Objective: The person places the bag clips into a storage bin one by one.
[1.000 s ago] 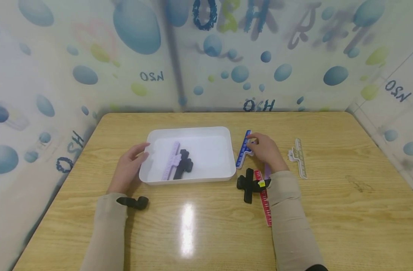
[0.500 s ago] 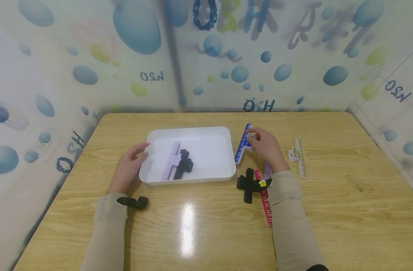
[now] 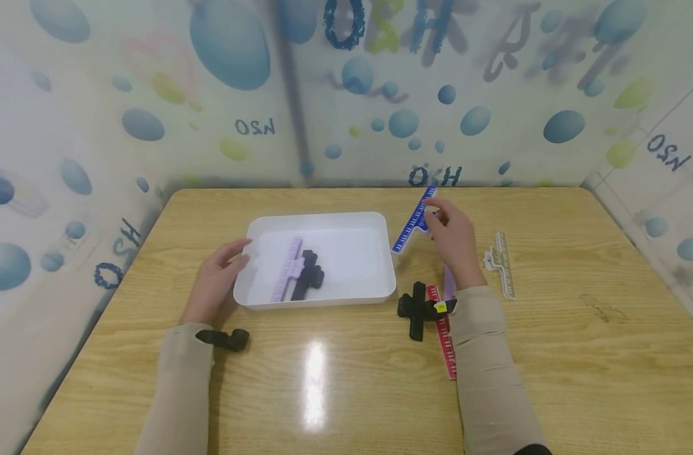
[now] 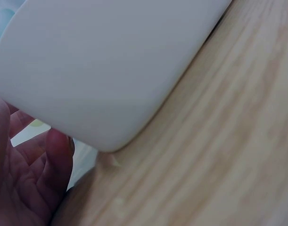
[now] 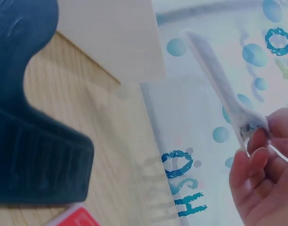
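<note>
My right hand (image 3: 455,243) pinches a blue ruler-edged clip (image 3: 411,222) between thumb and fingers, just right of the white tray (image 3: 346,300). It is tilted, its lower end near the tray's rim. In the right wrist view the pale edge of the clip (image 5: 214,75) rises from the right hand (image 5: 268,169). My left hand (image 3: 212,278) rests against the tray's left end, index finger and thumb at the rim. Within the tray lie a lilac ruler-edged clip (image 3: 283,281) and a black clip (image 3: 305,281), side by side toward the left.
Below my right hand are another black clip (image 3: 417,325), a red ruler-edged clip (image 3: 450,360) and a purple piece (image 3: 449,285) partly hidden by the wrist. A clear ruler-edged clip (image 3: 506,272) lies farther right. A patterned wall (image 3: 346,158) stands behind the wooden table (image 3: 266,404).
My right hand has lifted the blue clip and carried it away toward the table's back, tilting it more. The left hand and the tray stay where they were.
</note>
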Motion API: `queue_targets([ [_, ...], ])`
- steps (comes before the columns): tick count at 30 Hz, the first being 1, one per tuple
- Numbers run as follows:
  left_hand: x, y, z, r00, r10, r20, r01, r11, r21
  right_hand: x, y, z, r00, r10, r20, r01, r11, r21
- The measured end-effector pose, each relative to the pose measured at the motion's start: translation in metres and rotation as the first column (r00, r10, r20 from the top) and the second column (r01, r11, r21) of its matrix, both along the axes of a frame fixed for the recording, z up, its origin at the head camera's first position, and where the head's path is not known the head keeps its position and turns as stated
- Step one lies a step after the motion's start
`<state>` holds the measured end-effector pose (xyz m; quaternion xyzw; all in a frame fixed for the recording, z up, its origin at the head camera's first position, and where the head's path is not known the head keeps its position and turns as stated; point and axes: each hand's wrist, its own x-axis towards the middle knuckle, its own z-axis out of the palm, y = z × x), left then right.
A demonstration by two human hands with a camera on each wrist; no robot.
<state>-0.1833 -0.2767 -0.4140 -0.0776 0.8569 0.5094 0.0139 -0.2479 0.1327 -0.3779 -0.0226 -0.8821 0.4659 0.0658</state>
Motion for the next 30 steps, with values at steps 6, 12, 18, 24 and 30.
queue_targets([
  [6,0.000,-0.001,0.000,1.000,-0.004,0.005,0.004,1.000,0.006,0.002,-0.008,0.004,0.999,0.017,-0.048,-0.019,0.999,-0.045],
  [12,-0.001,-0.001,0.000,1.000,0.001,0.003,-0.001,1.000,0.008,0.005,-0.024,0.008,0.995,0.083,-0.057,-0.087,0.993,-0.081],
  [18,-0.001,0.000,0.000,1.000,0.005,0.000,-0.005,1.000,-0.010,0.008,-0.041,0.010,0.990,0.141,0.005,-0.139,0.976,-0.171],
  [24,-0.001,0.000,0.001,1.000,0.007,0.005,-0.007,1.000,-0.018,0.011,-0.057,0.009,0.979,0.198,0.041,-0.182,0.953,-0.244],
  [30,-0.001,0.000,0.001,1.000,0.012,0.002,-0.012,1.000,-0.022,0.015,-0.074,0.002,0.966,0.253,0.052,-0.229,0.930,-0.286],
])
